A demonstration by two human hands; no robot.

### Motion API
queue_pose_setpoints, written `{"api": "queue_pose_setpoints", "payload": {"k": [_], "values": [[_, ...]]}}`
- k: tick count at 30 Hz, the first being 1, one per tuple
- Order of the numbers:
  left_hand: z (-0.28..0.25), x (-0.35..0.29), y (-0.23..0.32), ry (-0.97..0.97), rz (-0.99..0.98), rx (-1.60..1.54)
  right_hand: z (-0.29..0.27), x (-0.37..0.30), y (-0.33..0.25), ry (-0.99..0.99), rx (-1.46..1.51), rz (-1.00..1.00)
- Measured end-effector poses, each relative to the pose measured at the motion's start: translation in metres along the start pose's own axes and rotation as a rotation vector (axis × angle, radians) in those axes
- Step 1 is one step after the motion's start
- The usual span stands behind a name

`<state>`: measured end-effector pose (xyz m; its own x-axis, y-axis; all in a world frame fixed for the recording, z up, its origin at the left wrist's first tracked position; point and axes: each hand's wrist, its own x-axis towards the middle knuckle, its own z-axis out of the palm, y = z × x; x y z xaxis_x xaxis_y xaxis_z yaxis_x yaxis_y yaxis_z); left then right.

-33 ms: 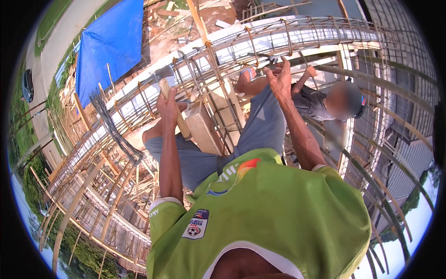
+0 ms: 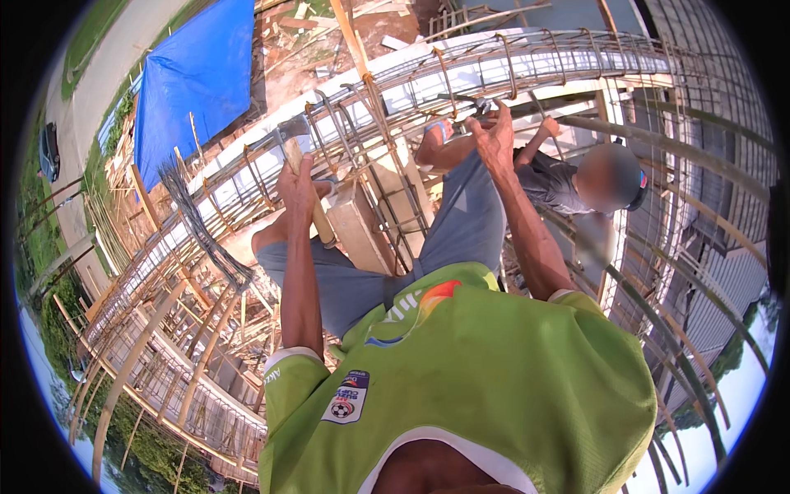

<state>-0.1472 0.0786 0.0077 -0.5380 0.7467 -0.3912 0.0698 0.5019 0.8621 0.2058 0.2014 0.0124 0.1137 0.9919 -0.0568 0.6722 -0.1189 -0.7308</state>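
Note:
My left hand (image 2: 297, 186) is closed round the wooden handle of a hatchet (image 2: 293, 132). Its grey metal head points up and away from me, close to the rebar cage (image 2: 337, 123). Further right, my right hand (image 2: 495, 142) is raised over my right knee with its fingers bent. A dark metal tool (image 2: 477, 104) shows at its fingertips; its kind is unclear, and my fingers hide part of it. Between my legs, a wooden board form (image 2: 360, 216) runs down from the cage beside upright steel bars.
Another person (image 2: 547, 177) in a dark shirt and cap is close by on the right. A bundle of tie wire (image 2: 202, 226) hangs over the cage at left. Beyond lies a blue tarp (image 2: 195, 86). Bamboo poles (image 2: 691, 156) cross at right; timber scaffolding (image 2: 197, 354) stands below left.
The hatchet's head was blurred and now shows sharply, with a slight shift in its angle. My right hand and the other person stay nearly in place.

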Motion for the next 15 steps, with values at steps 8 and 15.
{"api": "queue_pose_setpoints", "payload": {"k": [8,15], "values": [[0.014,0.023,-0.034,-0.001,0.102,0.573,0.004,0.027,0.053,-0.131,0.077,0.072],[0.012,0.032,-0.036,0.007,0.068,0.601,0.016,0.044,0.057,-0.258,-0.164,-0.014]]}}
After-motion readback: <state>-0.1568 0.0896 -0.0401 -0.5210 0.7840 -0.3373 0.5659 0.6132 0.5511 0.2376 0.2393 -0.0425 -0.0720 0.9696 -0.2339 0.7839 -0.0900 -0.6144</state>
